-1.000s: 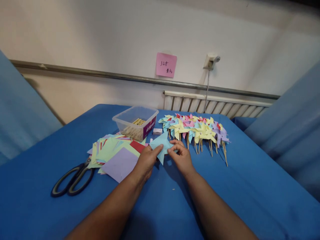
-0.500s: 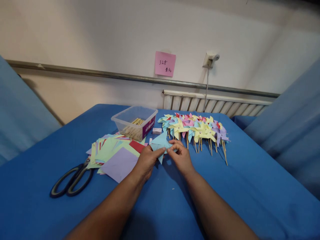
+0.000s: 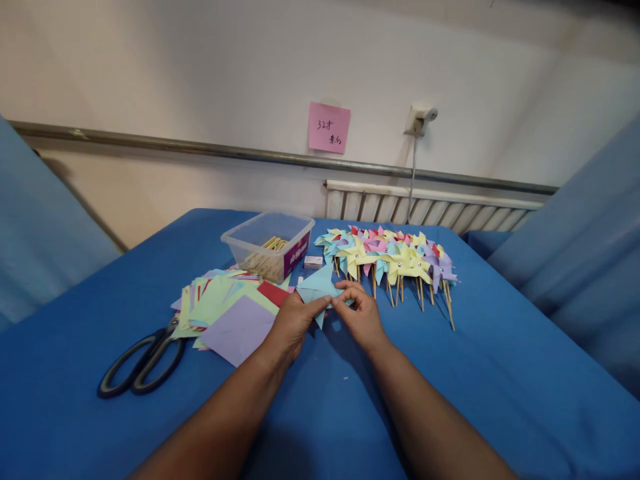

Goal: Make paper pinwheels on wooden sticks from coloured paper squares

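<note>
A light-blue paper pinwheel blade [image 3: 320,280], with cut and folded corners, is held between both hands above the blue table. My left hand [image 3: 294,323] is closed on its left side, the thumb pressing near the middle. From the right, my right hand [image 3: 361,313] pinches it with thumb and index finger close to the left thumb. Whether a pin sits at the centre is too small to tell. Just left of my left hand lies a purple paper square [image 3: 241,330] on a pile of coloured paper [image 3: 213,300].
Scissors [image 3: 143,363] with dark handles lie at left, blades under the paper. Behind stands a clear plastic box [image 3: 267,247] of wooden sticks, beside a small box [image 3: 313,263]. Finished pinwheels [image 3: 400,261] lie massed at back right on the blue cloth [image 3: 475,400].
The blue paper and both hands stay almost in place. The fingers have shifted very slightly at the paper's middle.
</note>
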### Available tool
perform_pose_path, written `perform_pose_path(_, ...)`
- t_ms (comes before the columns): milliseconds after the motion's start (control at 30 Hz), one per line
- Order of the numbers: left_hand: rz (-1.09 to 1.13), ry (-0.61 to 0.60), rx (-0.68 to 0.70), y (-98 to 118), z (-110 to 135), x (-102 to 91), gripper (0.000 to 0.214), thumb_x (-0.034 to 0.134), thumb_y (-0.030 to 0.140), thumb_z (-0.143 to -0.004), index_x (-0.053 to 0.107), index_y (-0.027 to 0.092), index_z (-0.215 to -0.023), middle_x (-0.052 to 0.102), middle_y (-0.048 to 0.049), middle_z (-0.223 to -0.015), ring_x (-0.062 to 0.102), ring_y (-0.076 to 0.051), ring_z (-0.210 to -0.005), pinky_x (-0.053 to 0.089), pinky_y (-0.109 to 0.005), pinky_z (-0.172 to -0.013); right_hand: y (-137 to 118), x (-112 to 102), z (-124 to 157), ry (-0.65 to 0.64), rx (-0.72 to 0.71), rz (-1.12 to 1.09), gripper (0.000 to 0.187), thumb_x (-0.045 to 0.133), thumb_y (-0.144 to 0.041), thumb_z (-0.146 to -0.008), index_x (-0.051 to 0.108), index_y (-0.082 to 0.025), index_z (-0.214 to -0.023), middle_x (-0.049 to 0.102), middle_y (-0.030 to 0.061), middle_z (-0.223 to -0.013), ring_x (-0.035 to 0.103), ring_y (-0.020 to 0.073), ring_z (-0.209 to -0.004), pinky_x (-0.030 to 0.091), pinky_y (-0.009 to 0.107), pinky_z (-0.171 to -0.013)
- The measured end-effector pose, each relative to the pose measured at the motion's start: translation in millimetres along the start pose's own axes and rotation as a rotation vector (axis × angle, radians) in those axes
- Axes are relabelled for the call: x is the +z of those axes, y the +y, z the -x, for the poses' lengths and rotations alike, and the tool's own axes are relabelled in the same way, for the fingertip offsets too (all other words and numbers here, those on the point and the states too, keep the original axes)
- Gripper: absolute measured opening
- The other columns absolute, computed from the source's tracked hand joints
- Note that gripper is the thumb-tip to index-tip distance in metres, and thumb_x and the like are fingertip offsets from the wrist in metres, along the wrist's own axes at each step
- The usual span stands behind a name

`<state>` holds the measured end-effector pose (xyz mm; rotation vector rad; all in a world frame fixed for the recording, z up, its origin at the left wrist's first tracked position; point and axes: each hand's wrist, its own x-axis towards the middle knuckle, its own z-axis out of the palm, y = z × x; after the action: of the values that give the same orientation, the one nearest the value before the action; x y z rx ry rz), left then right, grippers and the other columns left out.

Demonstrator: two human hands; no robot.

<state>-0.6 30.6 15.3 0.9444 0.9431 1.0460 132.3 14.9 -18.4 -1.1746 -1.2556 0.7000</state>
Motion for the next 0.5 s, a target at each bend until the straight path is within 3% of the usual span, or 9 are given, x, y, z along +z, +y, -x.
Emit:
perform_pose_path(267, -0.034, 0.001, 0.001, -0.6, -1.1, -0.9, 0.017, 0.075, 0.027, -0.061, 0.065, 0.014, -0.066, 0.061, 0.0015, -0.057, 0.051, -0.01, -0.05, 0.04, -0.022, -0.052, 1.8, -0.2, -0.3, -0.009, -0.013, 0.024, 0.015, 0.065, -0.029, -0.073, 0.061, -0.019, -0.062, 0.063, 0.0077, -0.104, 0.059, 0.021, -0.097, 0.04, 0.035, -0.09)
perform_pose_path(500, -0.046, -0.001, 0.022, -2.3, -2.8, -3.5, 0.019, 0.074, 0.029, -0.063, 0.064, 0.014, -0.069, 0.06, 0.0018, -0.058, 0.05, -0.01, -0.05, 0.039, -0.022, -0.052, 1.3, -0.2, -0.1, 0.021, 0.046, -0.084, 0.019, 0.067, -0.035, -0.072, 0.061, -0.019, -0.066, 0.064, 0.0075, -0.105, 0.059, 0.0215, -0.095, 0.045, 0.03, -0.075)
